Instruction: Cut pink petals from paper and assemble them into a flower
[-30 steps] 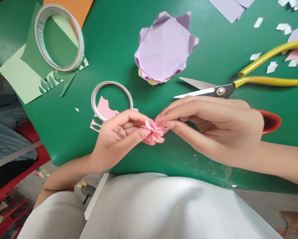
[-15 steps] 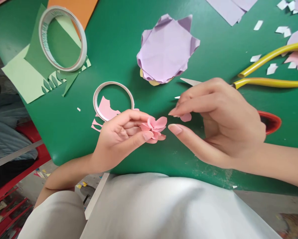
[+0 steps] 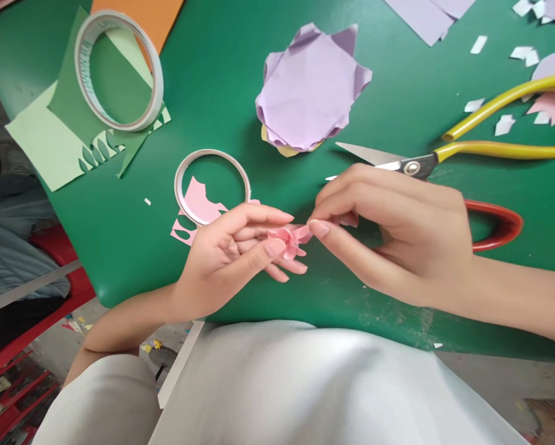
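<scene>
A small pink paper flower (image 3: 289,240) rests between the thumb and fingers of my left hand (image 3: 226,256). My right hand (image 3: 393,232) pinches one of its petals from the right, thumb against forefinger. Behind the right fingers a pink paper piece (image 3: 349,219) shows in part. Scissors (image 3: 411,167) with one yellow and one red handle lie partly under my right hand, their blades toward the purple paper shape. Left of the flower, a narrow roll of tape (image 3: 180,185) surrounds part of a cut pink paper scrap (image 3: 198,201).
A many-cornered purple folded paper shape (image 3: 312,93) stands on the green table (image 3: 203,99). At the upper left, a wide tape roll (image 3: 157,93) lies over green paper sheets (image 3: 41,142) and orange paper (image 3: 161,25). White scraps (image 3: 505,125) and purple paper (image 3: 426,18) are at the upper right.
My right hand has moved left and closed its thumb and forefinger on a petal of the flower. The flower has tilted in my left hand, and the scissors' pivot is now uncovered.
</scene>
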The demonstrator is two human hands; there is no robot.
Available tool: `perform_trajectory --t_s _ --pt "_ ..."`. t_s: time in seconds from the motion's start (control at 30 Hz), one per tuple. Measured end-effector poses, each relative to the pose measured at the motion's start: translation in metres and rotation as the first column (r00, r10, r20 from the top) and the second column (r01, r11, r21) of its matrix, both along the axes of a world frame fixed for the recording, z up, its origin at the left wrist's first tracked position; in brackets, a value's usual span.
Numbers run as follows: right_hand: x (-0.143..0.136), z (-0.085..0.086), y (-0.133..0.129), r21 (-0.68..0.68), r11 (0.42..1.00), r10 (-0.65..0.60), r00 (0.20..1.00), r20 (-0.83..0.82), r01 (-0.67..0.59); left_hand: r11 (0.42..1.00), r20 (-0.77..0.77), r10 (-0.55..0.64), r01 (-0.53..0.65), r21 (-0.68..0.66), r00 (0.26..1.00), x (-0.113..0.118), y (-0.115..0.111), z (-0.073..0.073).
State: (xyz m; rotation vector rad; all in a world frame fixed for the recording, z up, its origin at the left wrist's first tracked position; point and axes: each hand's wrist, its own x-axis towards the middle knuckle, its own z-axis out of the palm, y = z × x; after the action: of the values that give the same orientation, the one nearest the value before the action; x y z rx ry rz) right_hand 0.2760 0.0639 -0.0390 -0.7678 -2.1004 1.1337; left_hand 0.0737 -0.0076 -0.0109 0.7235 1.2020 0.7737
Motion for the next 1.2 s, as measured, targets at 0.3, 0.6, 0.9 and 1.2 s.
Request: perform_trajectory --t_s 0.3,0.6,0.9,1.2 --pt "0.01 0.004 0.015 0.195 0.979 0.02 0.983 0.184 -0.056 0.992 -0.152 0.014 0.006 0.127 0.988 0.001 -0.004 -0.001" --pt "0.006 -0.002 0.007 0.371 0.917 0.043 0.963 0.265 -0.143 0.999 -0.106 -0.026 0.031 0.044 0.994 -0.004 0.001 -0.005" --pt "0.016 0.009 0.022 0.418 0.888 0.01 0.917 0.399 -0.192 0.924 -0.48 -0.014 0.195 0.33 0.877 -0.01 -0.003 0.002" --pt "0.024 -0.003 0.044 0.412 0.876 -0.006 0.848 0.53 -0.252 0.682 -0.91 0.343 0.605 0.411 0.231 -0.022 0.003 -0.013"
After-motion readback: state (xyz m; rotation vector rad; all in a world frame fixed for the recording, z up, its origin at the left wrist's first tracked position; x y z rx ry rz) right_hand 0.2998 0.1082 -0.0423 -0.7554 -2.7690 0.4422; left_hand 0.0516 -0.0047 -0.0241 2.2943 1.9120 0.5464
